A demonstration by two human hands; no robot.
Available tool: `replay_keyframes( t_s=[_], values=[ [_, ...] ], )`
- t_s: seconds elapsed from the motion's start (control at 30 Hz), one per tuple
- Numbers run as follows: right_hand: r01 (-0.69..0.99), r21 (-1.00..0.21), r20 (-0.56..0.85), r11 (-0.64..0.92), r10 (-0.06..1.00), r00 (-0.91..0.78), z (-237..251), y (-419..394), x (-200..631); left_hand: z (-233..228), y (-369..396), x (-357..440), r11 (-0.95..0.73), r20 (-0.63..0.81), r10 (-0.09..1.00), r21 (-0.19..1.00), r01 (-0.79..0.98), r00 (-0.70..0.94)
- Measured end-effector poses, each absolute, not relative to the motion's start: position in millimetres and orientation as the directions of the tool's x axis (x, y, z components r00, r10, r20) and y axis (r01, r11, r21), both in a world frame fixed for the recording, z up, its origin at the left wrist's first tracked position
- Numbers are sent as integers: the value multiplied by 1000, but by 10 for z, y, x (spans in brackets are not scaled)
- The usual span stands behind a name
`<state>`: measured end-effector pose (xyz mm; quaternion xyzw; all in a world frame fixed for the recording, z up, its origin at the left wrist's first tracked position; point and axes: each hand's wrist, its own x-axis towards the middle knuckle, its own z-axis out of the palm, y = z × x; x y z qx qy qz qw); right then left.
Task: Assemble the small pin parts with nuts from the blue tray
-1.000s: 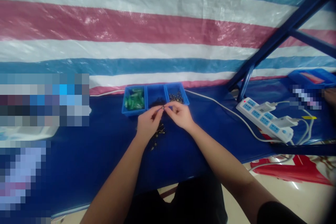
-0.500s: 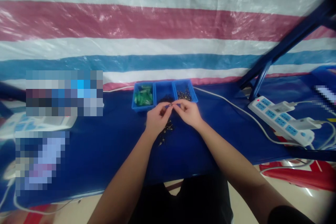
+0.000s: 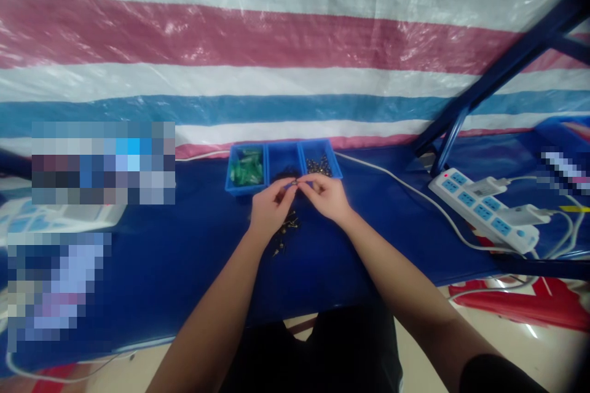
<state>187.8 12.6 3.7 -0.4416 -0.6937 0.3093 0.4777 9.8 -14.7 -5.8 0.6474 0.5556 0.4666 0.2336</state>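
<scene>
Two hands meet over the blue counter (image 3: 184,270): our left hand (image 3: 270,212) and right hand (image 3: 328,198) pinch one tiny metal part (image 3: 294,183) between them, the fingers (image 3: 284,191) of each hand closed together on it from either side. It is too small for us to tell its shape.

Just beyond the fingers stands a blue tray (image 3: 283,164) with three compartments side by side. Green pieces (image 3: 245,171) fill the compartment beyond our left fingers, small dark metal bits (image 3: 319,166) lie in the one beyond our right fingers, and the middle one holds something dark that our hands partly hide.

Below the fingers, toward us, a loose cluster of small metal parts (image 3: 284,233) lies on the counter, just beside our left wrist.

Well off to the right of the fingers lies a white power strip (image 3: 482,210) with blue sockets and plugs in it, and a white cable (image 3: 401,190) runs from it past the tray.
</scene>
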Motion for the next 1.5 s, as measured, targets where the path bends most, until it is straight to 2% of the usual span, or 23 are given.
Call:
replay_keyframes(
  t_s=[0.5,1.27,1.5],
  values=[
    [335,-819,430,466,885,-181,11,142,1900,-104,-133,85,-296,351,935,851,434,-50],
    [339,-834,389,435,900,-197,21,132,1900,-47,-150,100,-282,329,944,854,438,-34],
    [312,-820,446,480,877,-177,35,131,1885,-51,-137,91,-274,328,942,870,410,-65]
  ],
)
